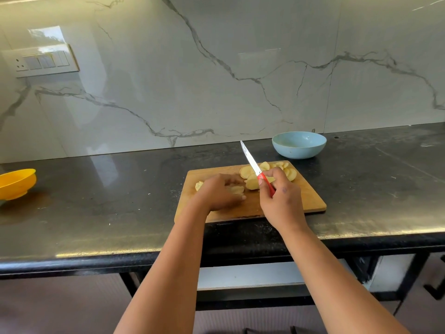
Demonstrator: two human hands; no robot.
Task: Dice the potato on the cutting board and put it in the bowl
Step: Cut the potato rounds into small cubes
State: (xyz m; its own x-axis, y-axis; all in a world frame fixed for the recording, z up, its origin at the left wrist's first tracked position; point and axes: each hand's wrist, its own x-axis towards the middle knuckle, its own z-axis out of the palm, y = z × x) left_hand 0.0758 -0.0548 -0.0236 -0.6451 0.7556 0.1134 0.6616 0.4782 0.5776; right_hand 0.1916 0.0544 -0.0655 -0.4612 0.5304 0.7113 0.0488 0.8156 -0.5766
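Potato slices (252, 182) lie mid cutting board (310, 198), blue bowl (299, 144) behind. Right hand (280, 198) clamps knife (255, 168), blade up; left hand (220, 192) curls over slice stack. I'd keep fingertips tucked, cut strips, then crosswise.

Home kitchen: black stone counter (120, 189), marble backsplash (216, 80), cutting board (310, 201).
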